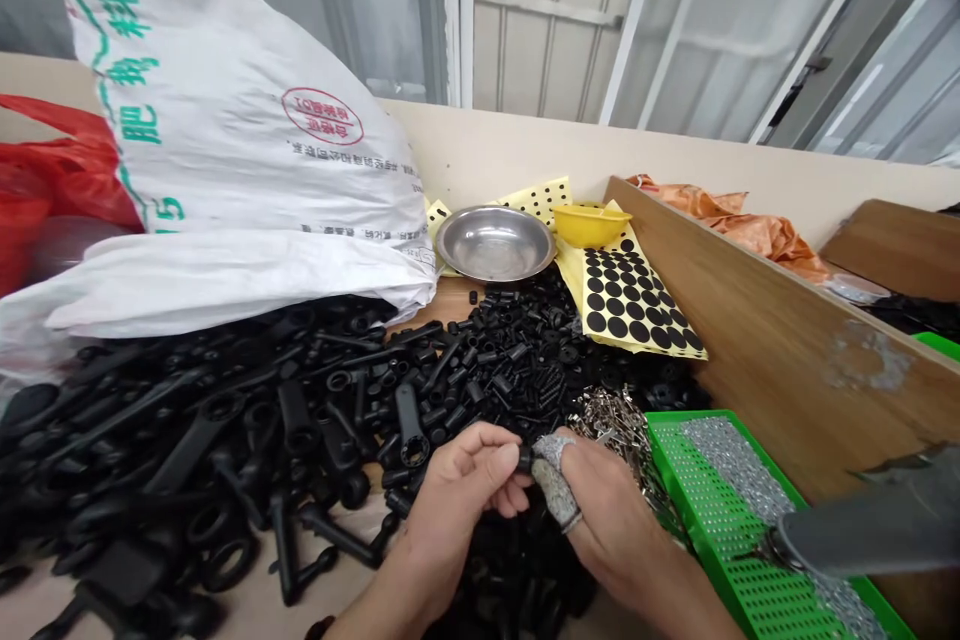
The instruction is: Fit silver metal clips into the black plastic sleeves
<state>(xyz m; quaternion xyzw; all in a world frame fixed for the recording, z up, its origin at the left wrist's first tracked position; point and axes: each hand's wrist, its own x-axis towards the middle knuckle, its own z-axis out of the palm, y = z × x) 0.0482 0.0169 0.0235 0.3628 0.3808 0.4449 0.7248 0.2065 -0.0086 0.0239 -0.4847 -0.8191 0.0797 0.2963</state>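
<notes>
A small black plastic cylinder (525, 460) sits between my two hands, low in the middle of the head view. My left hand (472, 480) pinches it from the left, thumb on top and the other fingers curled under. From the other side my right hand (592, 490) closes on the same cylinder, its thumb and forefinger wearing grey cloth wraps (556, 490). Whether a smaller piece is inside that grip is hidden. Beneath and behind the hands spreads a heap of small black plastic pieces (517, 350), with larger black lever-like parts (217, 430) on the left.
A green basket (739, 560) of small metal bits stands right, beside a pile of metal pieces (611, 420) and a wooden divider (750, 340). Behind are a steel bowl (495, 245), a yellow bowl (589, 225), black-dot sticker sheets (637, 305) and a white sack (255, 120).
</notes>
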